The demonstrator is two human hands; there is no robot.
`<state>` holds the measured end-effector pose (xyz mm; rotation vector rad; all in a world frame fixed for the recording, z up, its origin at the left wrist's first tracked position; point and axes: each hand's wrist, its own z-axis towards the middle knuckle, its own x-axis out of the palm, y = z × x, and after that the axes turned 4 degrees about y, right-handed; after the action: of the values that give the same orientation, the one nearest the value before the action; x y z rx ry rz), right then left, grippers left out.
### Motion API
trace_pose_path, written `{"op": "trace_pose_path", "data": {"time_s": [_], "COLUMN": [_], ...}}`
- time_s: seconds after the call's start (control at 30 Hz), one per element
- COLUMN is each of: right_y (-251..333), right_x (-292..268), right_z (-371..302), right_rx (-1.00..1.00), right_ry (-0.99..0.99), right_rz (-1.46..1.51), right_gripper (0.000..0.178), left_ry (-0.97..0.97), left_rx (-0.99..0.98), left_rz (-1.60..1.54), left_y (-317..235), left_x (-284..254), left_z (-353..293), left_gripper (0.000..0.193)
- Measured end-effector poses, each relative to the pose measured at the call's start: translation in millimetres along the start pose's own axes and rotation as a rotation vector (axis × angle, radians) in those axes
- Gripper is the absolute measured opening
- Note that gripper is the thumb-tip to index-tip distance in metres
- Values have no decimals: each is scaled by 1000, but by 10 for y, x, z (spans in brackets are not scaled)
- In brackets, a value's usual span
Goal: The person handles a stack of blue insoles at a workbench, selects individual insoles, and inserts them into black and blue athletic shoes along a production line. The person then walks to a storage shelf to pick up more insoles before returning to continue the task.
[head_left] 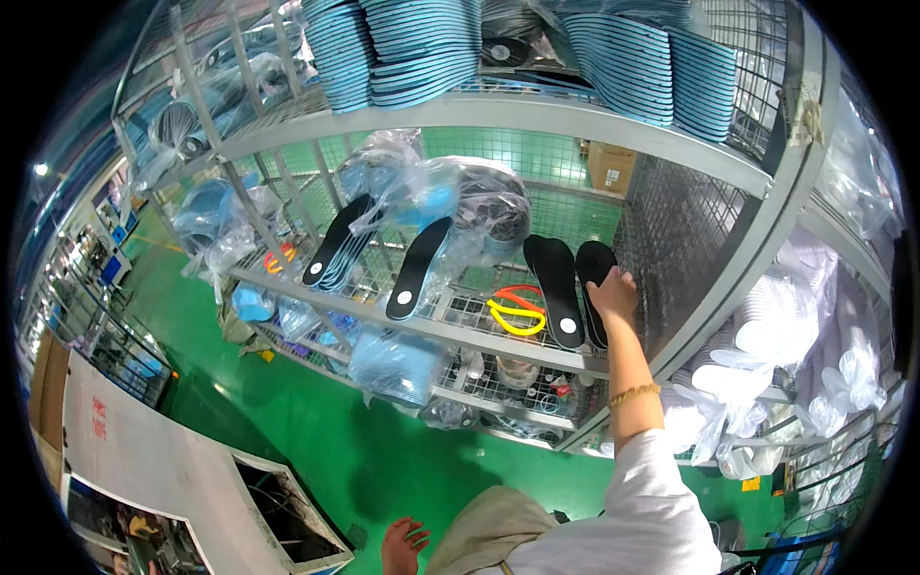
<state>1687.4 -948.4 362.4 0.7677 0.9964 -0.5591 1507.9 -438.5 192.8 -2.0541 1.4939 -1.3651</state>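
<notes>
Right hand (614,290) on black insole (596,257), grip unclear, left hand (404,546) empty and loose; a sideways nudge could push the neighbouring insole (554,283) into the yellow loop (522,332).

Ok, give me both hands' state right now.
Left hand: open, loosely curled, nothing visible in it.
Right hand: on the rightmost flat, black, shoe-shaped insole; whether closed on it cannot be told.

shelf insoles (553,278): black, some with white discs | front loop (516,331): yellow | rear loop (517,288): orange-red | stacked insoles (426,53): light blue, dark-striped | rack (498,113): silver-grey, mesh grid | floor (201,364): green | sleeve (652,479): white | carton (610,168): brown | trousers (489,527): beige
</notes>
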Motion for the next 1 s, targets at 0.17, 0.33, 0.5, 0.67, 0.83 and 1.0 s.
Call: {"op": "trace_pose_path", "data": {"time_s": [0.17, 0.33, 0.5, 0.67, 0.83, 1.0], "right_y": [-135, -129, 302, 601, 568, -121], "right_x": [-6, -22, -122, -49, -199, -397], "right_z": [206, 210, -102, -127, -66, 87], "right_rx": [127, 130, -85, -141, -51, -13], "right_ry": [313, 324, 214, 509, 469, 64], "right_rz": [133, 125, 62, -80, 3, 51], "right_gripper": [79, 75, 70, 81, 87, 71], "left_ry": [79, 75, -76, -78, -83, -13], "left_rx": [18, -5, -26, -41, 24, 235], "left_rz": [28, 44, 37, 70, -34, 163], "left_y": [38, 67, -13, 50, 188, 583], "left_x": [-52, -164, -123, -135, -154, -506], "left_z": [14, 50, 93, 140, 112, 303], "left_gripper": [43, 47, 35, 35, 49, 52]}}
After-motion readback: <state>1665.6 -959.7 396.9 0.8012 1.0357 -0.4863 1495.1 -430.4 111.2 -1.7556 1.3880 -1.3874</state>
